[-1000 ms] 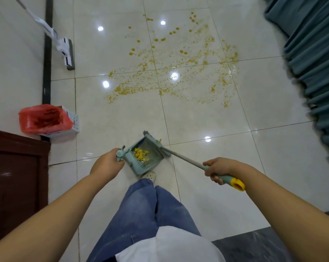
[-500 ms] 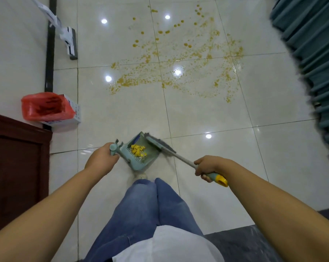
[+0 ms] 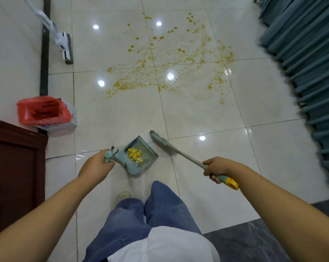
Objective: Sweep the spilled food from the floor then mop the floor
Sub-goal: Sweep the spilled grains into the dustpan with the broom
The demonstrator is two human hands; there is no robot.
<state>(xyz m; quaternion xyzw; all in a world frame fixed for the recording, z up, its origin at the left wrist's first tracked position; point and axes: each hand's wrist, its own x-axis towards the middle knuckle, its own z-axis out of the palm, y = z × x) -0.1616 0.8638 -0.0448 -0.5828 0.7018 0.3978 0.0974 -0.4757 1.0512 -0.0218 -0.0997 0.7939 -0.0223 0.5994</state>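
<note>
Near our feet, our left grip (image 3: 95,165) clamps the dustpan (image 3: 149,155) handle, our right grip (image 3: 216,167) the broom (image 3: 186,157), its brush just beside the pan's edge. Spilled food (image 3: 169,72) spreads at twelve o'clock on open floor (image 3: 197,114), between bin (image 3: 41,110) at ten and curtain (image 3: 311,72) at two.

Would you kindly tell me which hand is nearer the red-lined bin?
Left. The left hand, gripping the dustpan, is a little right of the bin; the right hand, gripping the broom, is farther right.
</note>
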